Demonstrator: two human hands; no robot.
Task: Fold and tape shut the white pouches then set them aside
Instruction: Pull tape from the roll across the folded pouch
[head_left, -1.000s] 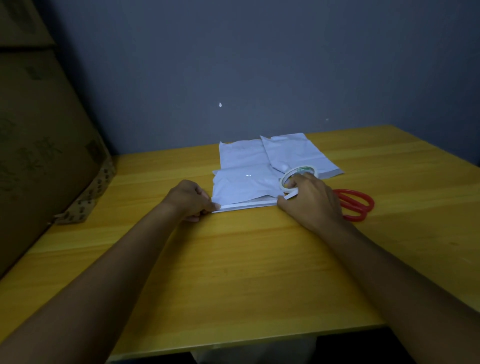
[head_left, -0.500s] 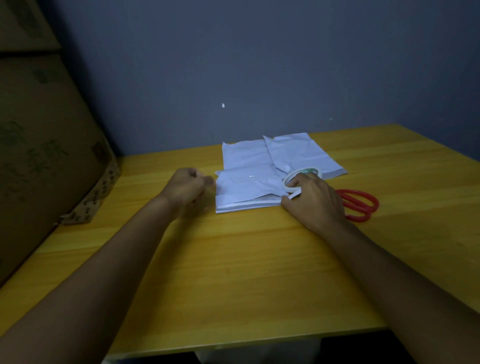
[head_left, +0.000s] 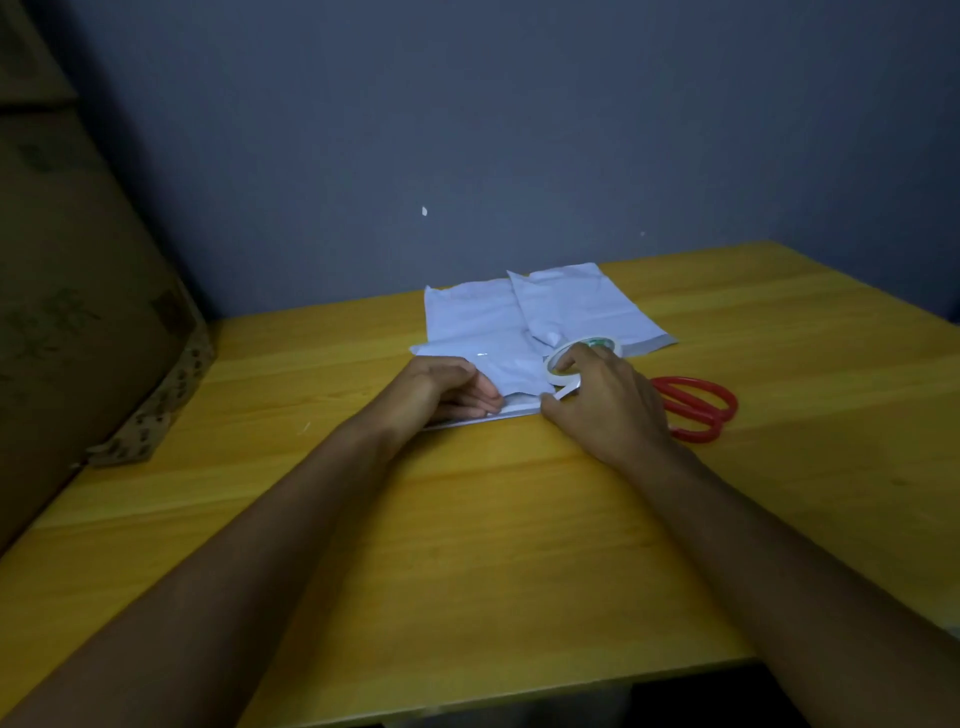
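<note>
Three white pouches lie overlapping at the back middle of the yellow table (head_left: 467, 545). The nearest pouch (head_left: 511, 374) is folded along its near edge. My left hand (head_left: 447, 392) rests on its left part, fingers curled and pressing the fold down. My right hand (head_left: 602, 402) holds a roll of white tape (head_left: 563, 364) over the pouch's right end, fingers through the ring, a short strip pulled out toward the fold. Two other pouches (head_left: 571, 306) lie flat behind.
Red-handled scissors (head_left: 696, 408) lie just right of my right hand. A large cardboard box (head_left: 78, 312) stands on the table's left side against the grey wall. The table's near edge runs across the bottom.
My left hand lifted off the pouch's left corner, then came back down further right on the folded edge. My right hand stayed on the tape roll at the right end.
</note>
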